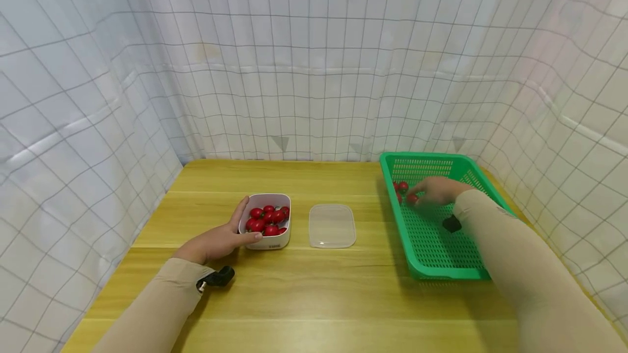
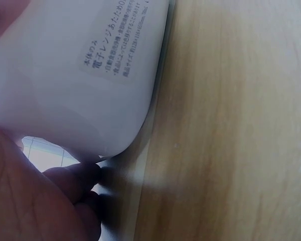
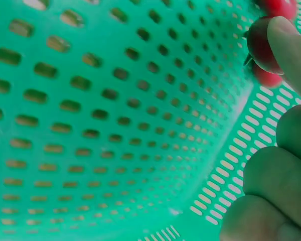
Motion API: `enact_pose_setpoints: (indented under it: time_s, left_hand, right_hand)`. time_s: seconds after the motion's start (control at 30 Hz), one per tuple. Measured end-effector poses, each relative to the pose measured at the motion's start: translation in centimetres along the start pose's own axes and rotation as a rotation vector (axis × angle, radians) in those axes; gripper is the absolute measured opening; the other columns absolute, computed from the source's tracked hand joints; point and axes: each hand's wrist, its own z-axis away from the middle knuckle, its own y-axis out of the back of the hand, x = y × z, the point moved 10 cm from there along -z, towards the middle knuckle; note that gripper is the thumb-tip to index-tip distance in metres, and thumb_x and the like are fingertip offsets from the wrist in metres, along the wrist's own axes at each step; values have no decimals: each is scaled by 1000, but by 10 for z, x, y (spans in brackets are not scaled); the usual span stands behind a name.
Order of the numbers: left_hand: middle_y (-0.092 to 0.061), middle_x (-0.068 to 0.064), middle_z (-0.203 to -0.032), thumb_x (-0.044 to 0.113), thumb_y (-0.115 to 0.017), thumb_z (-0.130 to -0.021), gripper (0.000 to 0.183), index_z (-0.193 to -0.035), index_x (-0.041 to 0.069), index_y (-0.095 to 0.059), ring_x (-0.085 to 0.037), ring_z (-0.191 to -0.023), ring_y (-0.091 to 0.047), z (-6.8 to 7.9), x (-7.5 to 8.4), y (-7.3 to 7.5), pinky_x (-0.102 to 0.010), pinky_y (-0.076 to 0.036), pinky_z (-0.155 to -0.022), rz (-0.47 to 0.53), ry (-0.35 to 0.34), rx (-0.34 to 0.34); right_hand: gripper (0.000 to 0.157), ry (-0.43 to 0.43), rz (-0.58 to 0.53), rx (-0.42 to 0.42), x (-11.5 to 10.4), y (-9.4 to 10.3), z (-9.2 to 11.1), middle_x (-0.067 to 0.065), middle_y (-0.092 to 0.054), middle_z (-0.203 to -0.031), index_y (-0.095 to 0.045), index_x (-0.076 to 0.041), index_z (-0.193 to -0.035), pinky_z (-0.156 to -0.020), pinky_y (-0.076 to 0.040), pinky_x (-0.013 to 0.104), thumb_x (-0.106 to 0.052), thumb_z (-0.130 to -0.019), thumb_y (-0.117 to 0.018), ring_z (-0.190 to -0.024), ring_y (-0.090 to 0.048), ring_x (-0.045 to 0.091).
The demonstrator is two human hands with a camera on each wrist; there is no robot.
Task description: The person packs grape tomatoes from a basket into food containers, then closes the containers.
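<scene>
I see the left hand (image 1: 223, 241) hold a white box (image 1: 269, 242) at its right. The right hand (image 1: 438, 190) pinches a little tomato (image 3: 262, 46) with its fingertips, left inside the green basket (image 1: 448, 273).

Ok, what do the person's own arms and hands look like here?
Both arms wear long, plain beige sleeves down to the wrists. The hands are bare, without gloves. A small black device shows at each cuff.
</scene>
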Motion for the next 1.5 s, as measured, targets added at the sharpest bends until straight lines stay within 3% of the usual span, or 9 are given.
enact_pose_setpoints:
  time_s: [0.23, 0.37, 0.53, 0.7, 0.9, 1.03, 1.2, 1.33, 1.5]
  left_hand:
    - [-8, -27, -175, 67, -62, -95, 117, -166, 28, 23, -56, -155, -26, -3, 2, 4, -71, -28, -122, -26, -13, 18]
    - [-7, -28, -175, 66, -62, -96, 118, -166, 27, 24, -56, -156, -23, -5, 1, 3, -71, -25, -123, -15, -14, 13]
    - [-5, -27, -175, 66, -63, -95, 118, -166, 27, 24, -56, -157, -21, -4, -3, 2, -71, -23, -124, -2, -8, 9]
    - [-8, -28, -175, 65, -63, -95, 118, -166, 27, 23, -56, -156, -23, -4, -4, 2, -71, -25, -123, -2, -6, 12]
    - [-7, -28, -175, 65, -63, -95, 118, -166, 27, 23, -56, -156, -23, -5, -4, 1, -72, -25, -123, -1, -3, 9]
    - [-7, -28, -175, 66, -63, -95, 118, -166, 28, 24, -57, -156, -23, -5, -4, 2, -72, -26, -123, -2, -2, 10]
    - [-5, -26, -175, 66, -63, -95, 118, -166, 29, 24, -56, -157, -22, -5, -3, 2, -72, -26, -123, 3, -12, 8]
    - [-3, -25, -176, 64, -63, -96, 118, -165, 29, 25, -55, -158, -20, -5, -3, 2, -71, -24, -124, 15, -16, 4]
    - [-4, -26, -175, 64, -63, -96, 118, -165, 28, 26, -55, -157, -20, -5, -3, 1, -72, -23, -124, 21, -6, -3]
  right_hand:
    - [50, -1, 3, 111, -2, 41, 20, 29, -56, -151, -60, -9, -149, -108, -47, 67, -30, -104, -65, -140, -50, 55]
    - [49, 13, -42, 195, -15, 72, 28, 17, -76, -119, -61, -9, -148, -96, -54, 57, -29, -104, -67, -110, -68, 37]
    - [47, 61, -58, 243, -49, 99, 29, -7, -76, -88, -62, -11, -147, -97, -52, 52, -28, -104, -68, -100, -64, 23]
    - [47, 102, -49, 249, -98, 113, 21, -11, -65, -73, -60, -20, -150, -90, -48, 44, -28, -104, -67, -82, -53, 17]
    - [47, 178, -47, 210, -166, 111, 1, -8, -69, -89, -61, -26, -150, -77, -44, 38, -30, -104, -68, -69, -45, 14]
    - [46, 230, -55, 163, -205, 101, -13, -5, -64, -83, -62, -27, -149, -66, -39, 33, -28, -103, -69, -61, -35, 13]
    - [45, 310, 19, 112, -251, 82, -29, -1, -73, -107, -63, -26, -148, -75, -45, 33, -28, -103, -69, -79, -52, 15]
    - [42, 373, 70, 74, -284, 65, -39, -2, -73, -114, -65, -27, -145, -87, -50, 37, -29, -103, -69, -95, -60, 19]
    - [40, 452, 115, 43, -316, 47, -48, -5, -72, -112, -65, -26, -143, -87, -51, 35, -31, -103, -69, -95, -60, 17]
